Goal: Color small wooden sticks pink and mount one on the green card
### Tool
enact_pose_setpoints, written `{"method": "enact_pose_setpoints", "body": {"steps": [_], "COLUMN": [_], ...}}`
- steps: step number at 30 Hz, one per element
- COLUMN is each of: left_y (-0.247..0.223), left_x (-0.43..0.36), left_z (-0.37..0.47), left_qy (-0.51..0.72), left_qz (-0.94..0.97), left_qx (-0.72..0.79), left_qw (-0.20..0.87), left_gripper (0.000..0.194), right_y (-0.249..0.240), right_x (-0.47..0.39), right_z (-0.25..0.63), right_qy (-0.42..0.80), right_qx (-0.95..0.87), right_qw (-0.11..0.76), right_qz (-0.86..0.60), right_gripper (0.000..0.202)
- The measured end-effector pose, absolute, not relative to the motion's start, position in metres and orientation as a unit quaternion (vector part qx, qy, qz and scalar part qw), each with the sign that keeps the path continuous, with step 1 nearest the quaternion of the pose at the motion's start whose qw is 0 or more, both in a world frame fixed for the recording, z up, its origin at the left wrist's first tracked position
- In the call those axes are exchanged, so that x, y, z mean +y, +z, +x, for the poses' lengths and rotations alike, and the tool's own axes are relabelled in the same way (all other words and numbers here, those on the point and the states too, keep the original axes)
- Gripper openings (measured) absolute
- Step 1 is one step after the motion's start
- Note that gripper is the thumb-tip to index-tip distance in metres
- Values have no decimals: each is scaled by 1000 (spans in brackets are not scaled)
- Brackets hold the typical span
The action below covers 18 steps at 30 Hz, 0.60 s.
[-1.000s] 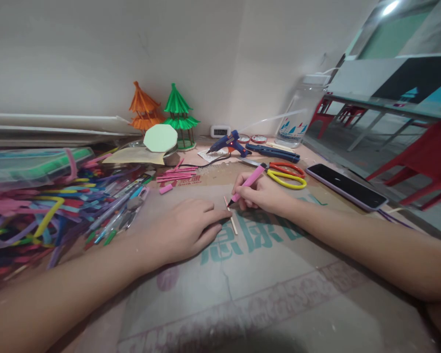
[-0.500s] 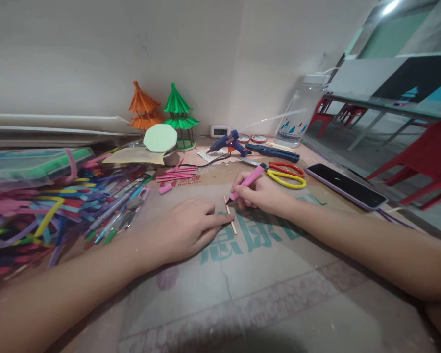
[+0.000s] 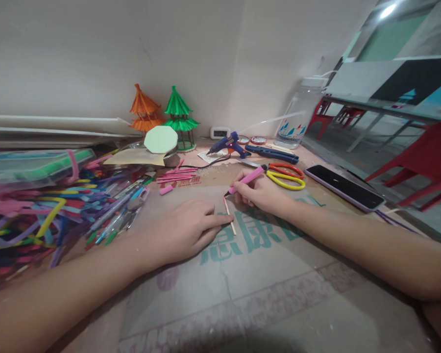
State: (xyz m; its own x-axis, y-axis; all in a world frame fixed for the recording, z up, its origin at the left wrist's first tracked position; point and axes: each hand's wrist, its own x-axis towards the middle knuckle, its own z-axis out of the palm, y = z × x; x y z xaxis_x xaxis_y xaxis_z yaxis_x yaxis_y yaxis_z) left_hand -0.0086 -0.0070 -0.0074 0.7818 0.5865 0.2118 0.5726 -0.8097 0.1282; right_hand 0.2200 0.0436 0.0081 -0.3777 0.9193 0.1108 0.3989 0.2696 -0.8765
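A pink marker (image 3: 248,180) is gripped in my right hand (image 3: 259,190), its black tip at the upper end of a thin wooden stick (image 3: 232,226). Pink colour covers the stick's upper part, while the lower part is pale wood. My left hand (image 3: 185,228) lies palm down, its index finger pinning the stick to the printed cardboard (image 3: 272,289) and its other fingers partly curled. Beyond my left hand lie the pink marker cap (image 3: 166,189) and several pink sticks (image 3: 178,175).
Craft strips (image 3: 51,215) and pens (image 3: 121,215) crowd the left. Orange (image 3: 144,110) and green (image 3: 180,117) pagoda models stand behind. A glue gun (image 3: 228,143), a blue cutter (image 3: 272,153), scissors (image 3: 286,177), a phone (image 3: 345,187) and a clear bottle (image 3: 294,115) occupy the back right.
The marker tip has moved up along the stick to its upper end, and more of the upper part shows pink. My left hand stays in place.
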Motion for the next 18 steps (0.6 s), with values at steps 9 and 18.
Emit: {"method": "enact_pose_setpoints", "body": {"steps": [9, 18], "left_y": [-8, -8], "left_x": [-7, -8], "left_z": [-8, -8], "left_qy": [121, 137], "left_qz": [942, 942], "left_qx": [312, 304], "left_qw": [31, 35], "left_gripper": [38, 37], "right_y": [11, 8], "right_x": [42, 43], "right_z": [223, 223], "right_qy": [445, 453], "right_qx": [-722, -727], "right_qw": [300, 294], "right_qz": [-437, -424], "right_gripper": [11, 12]}}
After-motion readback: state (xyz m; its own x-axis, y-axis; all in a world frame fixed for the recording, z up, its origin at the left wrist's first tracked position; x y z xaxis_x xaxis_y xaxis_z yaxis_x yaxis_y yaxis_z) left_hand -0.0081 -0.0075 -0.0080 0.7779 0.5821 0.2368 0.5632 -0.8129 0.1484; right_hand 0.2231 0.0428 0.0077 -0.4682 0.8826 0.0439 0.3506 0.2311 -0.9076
